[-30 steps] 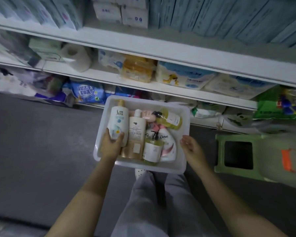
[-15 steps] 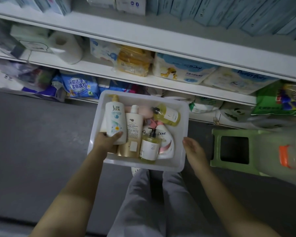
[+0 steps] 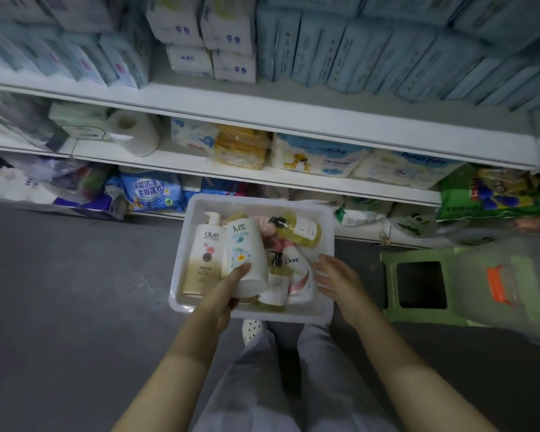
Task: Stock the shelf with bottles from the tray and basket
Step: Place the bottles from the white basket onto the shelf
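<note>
Now, left hand [image 3: 220,296] curled round white bottle [image 3: 243,254] above near edge of tray [image 3: 278,316]; right hand [image 3: 334,279], fingers spread loose, at right edge; Olay bottle [image 3: 205,254], Dove bottle [image 3: 297,271], yellow bottle [image 3: 303,231] inside

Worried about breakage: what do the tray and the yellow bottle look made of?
Tray: probably plastic, milky white and matte, with thin moulded rim. Yellow bottle: clear and glossy, liquid showing through; plastic or glass, I cannot tell.

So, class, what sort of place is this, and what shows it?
Most likely a small shop aisle: white shelves stacked with pale blue packs, a toilet roll and baby-product packs.
</note>
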